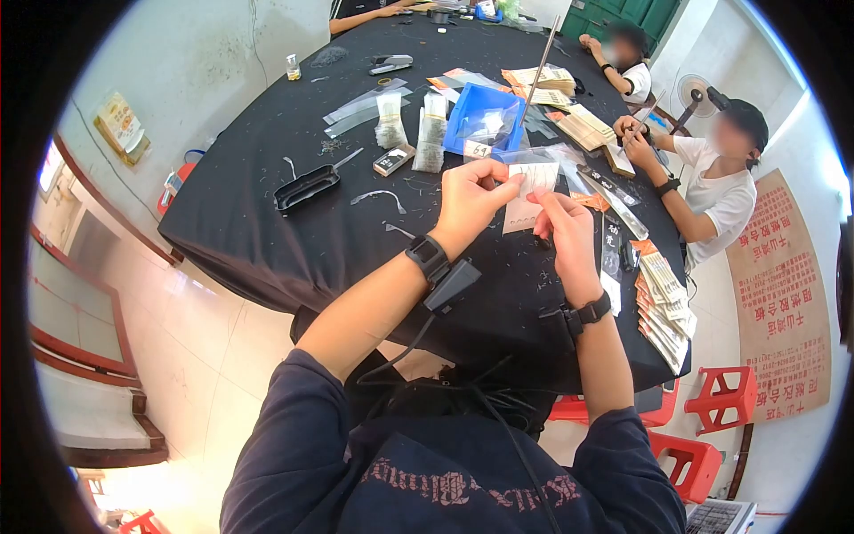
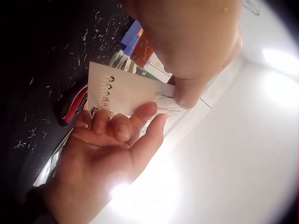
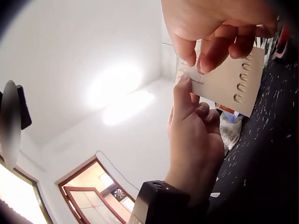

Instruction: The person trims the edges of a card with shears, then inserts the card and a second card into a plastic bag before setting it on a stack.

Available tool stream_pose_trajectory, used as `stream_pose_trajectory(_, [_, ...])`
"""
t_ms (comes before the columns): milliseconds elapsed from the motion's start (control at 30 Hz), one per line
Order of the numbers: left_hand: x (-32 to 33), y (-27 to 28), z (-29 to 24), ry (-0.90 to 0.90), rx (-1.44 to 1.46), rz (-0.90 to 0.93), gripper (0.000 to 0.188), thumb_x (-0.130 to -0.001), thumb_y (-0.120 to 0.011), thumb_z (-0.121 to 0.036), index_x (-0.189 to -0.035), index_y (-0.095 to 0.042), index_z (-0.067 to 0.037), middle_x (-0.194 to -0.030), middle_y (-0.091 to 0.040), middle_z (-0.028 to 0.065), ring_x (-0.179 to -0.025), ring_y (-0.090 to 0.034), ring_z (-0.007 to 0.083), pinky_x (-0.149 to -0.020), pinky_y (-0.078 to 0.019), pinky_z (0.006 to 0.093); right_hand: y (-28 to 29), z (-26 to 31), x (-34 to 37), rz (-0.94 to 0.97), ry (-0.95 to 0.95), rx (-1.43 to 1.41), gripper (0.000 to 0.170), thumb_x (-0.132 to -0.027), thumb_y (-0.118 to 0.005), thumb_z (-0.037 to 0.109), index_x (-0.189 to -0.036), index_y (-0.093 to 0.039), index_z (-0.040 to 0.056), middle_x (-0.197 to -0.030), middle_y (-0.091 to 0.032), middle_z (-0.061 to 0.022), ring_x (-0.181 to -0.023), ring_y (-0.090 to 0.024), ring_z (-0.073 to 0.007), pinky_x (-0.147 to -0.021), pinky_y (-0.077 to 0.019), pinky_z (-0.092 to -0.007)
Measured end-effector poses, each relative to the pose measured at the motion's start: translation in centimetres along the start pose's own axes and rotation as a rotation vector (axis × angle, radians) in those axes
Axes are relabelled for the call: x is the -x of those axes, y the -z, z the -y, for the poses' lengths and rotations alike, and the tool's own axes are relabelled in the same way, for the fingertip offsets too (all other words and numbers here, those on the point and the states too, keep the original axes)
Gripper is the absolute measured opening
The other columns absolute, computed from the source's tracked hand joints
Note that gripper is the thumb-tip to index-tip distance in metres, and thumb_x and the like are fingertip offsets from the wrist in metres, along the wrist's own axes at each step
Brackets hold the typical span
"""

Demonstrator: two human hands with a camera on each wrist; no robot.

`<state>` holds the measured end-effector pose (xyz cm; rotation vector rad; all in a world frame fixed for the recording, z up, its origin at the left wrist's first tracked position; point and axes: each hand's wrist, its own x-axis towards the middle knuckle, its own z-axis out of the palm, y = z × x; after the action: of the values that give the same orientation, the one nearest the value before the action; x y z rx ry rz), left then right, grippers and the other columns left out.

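A small pale card (image 1: 523, 216) with a row of notches along one end and thin line loops at the other is held above the black table. My left hand (image 1: 470, 198) grips its looped end, thumb on the face of the card (image 2: 128, 88). Beside it, my right hand (image 1: 571, 238) has thumb and index finger close together at the thin line (image 2: 169, 110), pinching it near the card's surface. The right hand's other fingers curl loosely by the notched end, seen in the right wrist view on the card (image 3: 224, 86).
On the black table (image 1: 240, 222) lie a blue bin (image 1: 456, 133), a black tray (image 1: 307, 190), a small box (image 1: 394, 160), bundles in clear bags (image 1: 431, 147), a stapler (image 1: 391, 63) and stacked cards (image 1: 663, 298). Two people sit at the right; another's arms show at the far end.
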<state>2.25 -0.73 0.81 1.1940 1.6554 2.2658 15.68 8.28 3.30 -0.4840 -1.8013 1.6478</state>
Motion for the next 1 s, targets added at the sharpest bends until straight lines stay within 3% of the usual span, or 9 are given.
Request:
stream_pose_trajectory(167, [0.1, 0.1, -0.3, -0.001, -0.033, 0.021, 0.016, -0.079, -0.075, -0.013, -0.073, -0.064, -0.003, -0.062, -0.051, -0.0076, -0.056, -0.038, -0.0006, -0.049, -0.0295, 0.0183, 0.3, 0.0, 0.0, -0.036, -0.064, -0.069, 0.041, -0.091, -0.061, 0.037, -0.087, -0.071, -0.0017, -0.053, -0.055, -0.0003, -0.048, -0.048, -0.0059, -0.048, -0.0329, -0.0199])
stream_pose_trajectory(267, [0.0, 0.0, -0.1, -0.003, -0.015, 0.005, 0.015, -0.076, -0.075, -0.013, -0.076, -0.069, 0.0, -0.06, -0.057, -0.0035, -0.052, -0.039, 0.0006, -0.046, -0.0302, 0.0202, 0.2, 0.3, 0.1, -0.057, -0.089, -0.038, 0.042, -0.09, -0.062, 0.039, -0.086, -0.071, -0.0025, -0.053, -0.055, -0.0006, -0.047, -0.048, -0.0065, -0.047, -0.033, -0.0204])
stream_pose_trajectory(600, [0.0, 0.0, -0.1, -0.058, -0.05, 0.002, 0.017, -0.075, -0.076, -0.015, -0.073, -0.067, 0.0, -0.06, -0.059, -0.0017, -0.051, -0.042, 0.0015, -0.046, -0.034, 0.0205, 0.5, 0.2, -0.1, -0.035, -0.218, -0.069, 0.042, -0.086, -0.068, 0.041, -0.09, -0.071, -0.0012, -0.054, -0.052, 0.0016, -0.049, -0.046, -0.0063, -0.048, -0.0315, -0.0204])
stream_pose_trajectory(1000, [-0.1, 0.1, 0.1, 0.019, -0.001, -0.013, 0.018, -0.077, -0.076, -0.015, -0.074, -0.067, 0.0, -0.061, -0.057, -0.0033, -0.054, -0.043, 0.001, -0.048, -0.0342, 0.0201, 0.8, -0.5, -0.4, -0.029, -0.113, -0.155, 0.022, -0.084, -0.072, 0.025, -0.086, -0.07, 0.0026, -0.057, -0.053, 0.0027, -0.048, -0.044, -0.0035, -0.047, -0.0311, -0.0189])
